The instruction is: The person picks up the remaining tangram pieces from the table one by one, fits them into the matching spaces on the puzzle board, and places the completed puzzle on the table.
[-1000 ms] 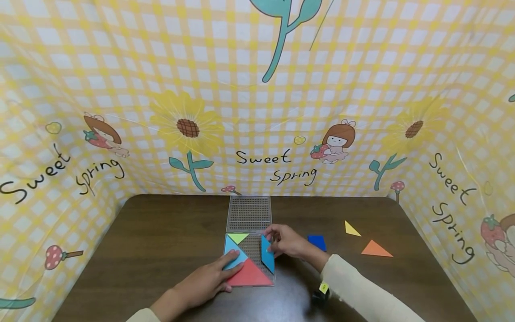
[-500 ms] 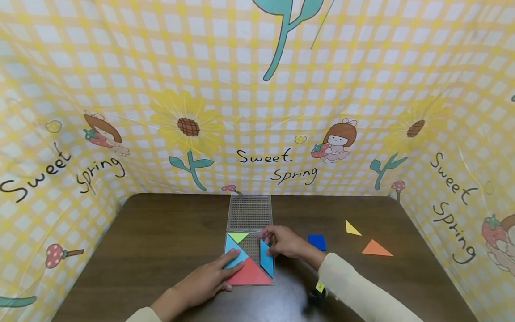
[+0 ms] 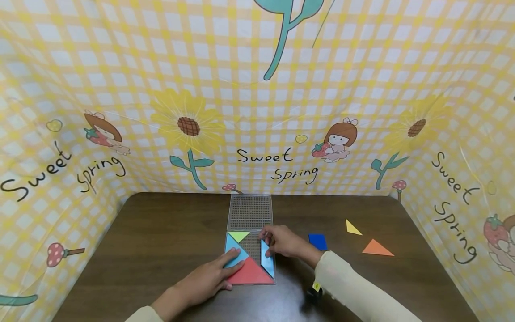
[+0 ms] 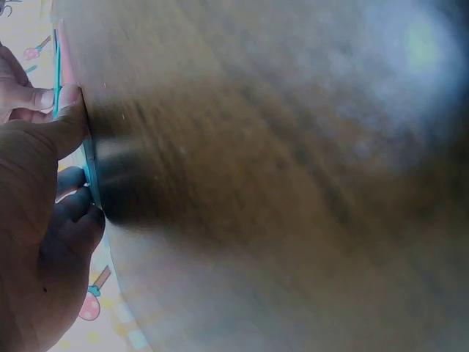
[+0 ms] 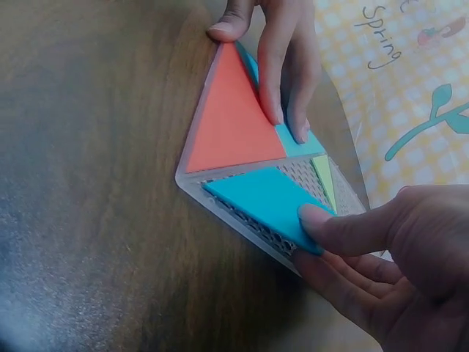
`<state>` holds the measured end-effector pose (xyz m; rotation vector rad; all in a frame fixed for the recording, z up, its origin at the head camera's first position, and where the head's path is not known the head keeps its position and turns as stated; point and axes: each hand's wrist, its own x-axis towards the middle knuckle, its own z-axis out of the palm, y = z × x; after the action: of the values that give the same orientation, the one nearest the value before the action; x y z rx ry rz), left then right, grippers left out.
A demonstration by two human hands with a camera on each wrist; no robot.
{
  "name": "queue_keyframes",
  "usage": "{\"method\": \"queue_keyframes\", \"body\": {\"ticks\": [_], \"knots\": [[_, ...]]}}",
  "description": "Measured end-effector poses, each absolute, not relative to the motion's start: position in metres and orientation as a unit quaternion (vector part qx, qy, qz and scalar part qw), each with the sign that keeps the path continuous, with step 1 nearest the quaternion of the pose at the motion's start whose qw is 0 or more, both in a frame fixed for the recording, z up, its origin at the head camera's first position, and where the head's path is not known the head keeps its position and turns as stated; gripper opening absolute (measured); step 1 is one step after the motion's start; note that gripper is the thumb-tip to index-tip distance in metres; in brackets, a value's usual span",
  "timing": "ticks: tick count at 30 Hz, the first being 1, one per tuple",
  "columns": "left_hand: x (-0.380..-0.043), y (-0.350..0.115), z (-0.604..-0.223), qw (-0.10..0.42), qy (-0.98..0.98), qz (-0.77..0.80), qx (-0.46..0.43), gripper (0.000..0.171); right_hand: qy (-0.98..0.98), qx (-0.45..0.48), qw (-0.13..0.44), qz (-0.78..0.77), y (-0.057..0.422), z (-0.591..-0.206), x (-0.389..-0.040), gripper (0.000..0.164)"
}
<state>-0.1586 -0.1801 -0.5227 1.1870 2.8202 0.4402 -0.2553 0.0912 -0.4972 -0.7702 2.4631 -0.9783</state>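
Observation:
A clear tangram case point(image 3: 275, 281) with a perforated bottom lies unfolded on the table. My left hand point(image 3: 205, 278) holds its near left corner, two fingers over the light blue triangle point(image 5: 297, 143) and the red triangle point(image 3: 250, 272), thumb at the near edge. Between thumb and fingers, my right hand point(image 3: 285, 241) pinches a blue parallelogram point(image 5: 264, 202) by its far end, tilted over the case's right side. In the right wrist view, a gap shows under the parallelogram's outer edge. A green triangle point(image 3: 239, 236) sits at the far left of that half.
The case's other half point(image 3: 250, 212) extends toward the patterned cloth point(image 3: 257, 112). Right of the case lie a dark blue square point(image 3: 318, 242), a yellow triangle point(image 3: 353, 227) and an orange triangle point(image 3: 378, 247) on the brown table point(image 3: 169, 232).
My right hand has shifted slightly left and the parallelogram has come slightly nearer to me, its tilt changed so that its face catches more light. The left hand stays in place.

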Motion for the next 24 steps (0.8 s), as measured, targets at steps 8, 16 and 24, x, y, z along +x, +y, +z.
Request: {"method": "queue_keyframes", "body": {"ticks": [8,16,24], "knots": [[-0.1581,-0.1801,-0.5220,0.032,0.913,0.139,0.381,0.059,0.890,-0.279,0.195,-0.303,0.0885,-0.4938,-0.2591,0.037],[-0.1581,-0.1802,-0.5222,0.046,0.914,0.142,0.378,0.059,0.892,-0.295,0.201,-0.278,0.0863,-0.4979,-0.2623,0.029],[-0.1588,-0.1800,-0.5229,0.038,0.913,0.144,0.381,0.059,0.894,-0.298,0.196,-0.271,0.0849,-0.4978,-0.2612,0.030]]}}
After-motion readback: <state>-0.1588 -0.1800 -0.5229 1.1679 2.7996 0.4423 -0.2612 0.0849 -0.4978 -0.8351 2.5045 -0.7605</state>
